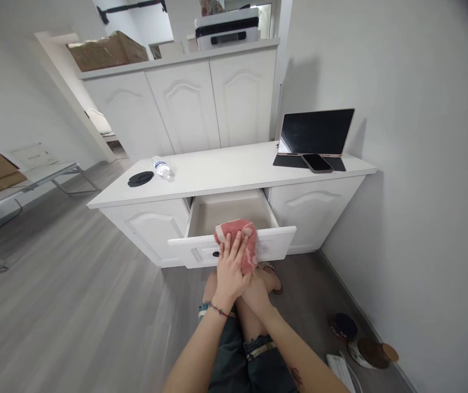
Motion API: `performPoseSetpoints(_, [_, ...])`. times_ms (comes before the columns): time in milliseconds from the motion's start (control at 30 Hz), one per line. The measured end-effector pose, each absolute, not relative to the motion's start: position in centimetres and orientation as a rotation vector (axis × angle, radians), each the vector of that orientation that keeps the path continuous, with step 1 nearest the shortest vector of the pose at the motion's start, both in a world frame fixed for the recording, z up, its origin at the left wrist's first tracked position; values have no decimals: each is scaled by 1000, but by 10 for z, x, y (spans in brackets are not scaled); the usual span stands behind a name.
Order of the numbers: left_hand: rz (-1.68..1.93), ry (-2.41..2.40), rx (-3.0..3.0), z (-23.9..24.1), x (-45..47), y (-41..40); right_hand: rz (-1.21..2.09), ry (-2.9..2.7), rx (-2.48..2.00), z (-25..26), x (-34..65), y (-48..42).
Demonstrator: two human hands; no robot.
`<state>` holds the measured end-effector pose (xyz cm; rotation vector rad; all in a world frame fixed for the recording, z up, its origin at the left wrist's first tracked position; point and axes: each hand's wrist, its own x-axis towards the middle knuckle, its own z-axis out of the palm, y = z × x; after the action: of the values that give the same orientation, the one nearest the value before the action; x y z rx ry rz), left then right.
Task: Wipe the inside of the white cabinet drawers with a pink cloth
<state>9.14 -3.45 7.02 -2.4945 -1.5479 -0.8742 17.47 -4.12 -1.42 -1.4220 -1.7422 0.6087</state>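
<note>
Our left hand (231, 273) is resting parted fingers on a pink towel (236, 225). Our right hand (256, 292) is leaving its grip unclear.

Single head-worn view, facing forward and down, near an open drawer (277, 243)

A pink-and-white cloth (251, 245) is laid over the front edge of a pulled-out white rectangular drawer (277, 243), set midway in a low white cabinet (217, 169). On the cabinet's left end, a clear plastic bottle (162, 167) is placed beside a flat black oval item (141, 179); on its right end, a dark rectangular phone (318, 163) is set before a thin black screen (316, 132). Behind, a brown cardboard box (107, 52) is held left of a white plastic case (226, 35) atop a taller white cabinet (189, 103).
</note>
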Motion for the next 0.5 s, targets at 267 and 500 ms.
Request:
performPoseSetpoints(267, [-1032, -1861, -1993, 33, 12, -49, 407, -1916, -1386, -6, 185, -50])
performPoseSetpoints(500, [-1449, -2237, -1880, -10, 18, -52, 487, -1895, -1407, 4, 187, -51])
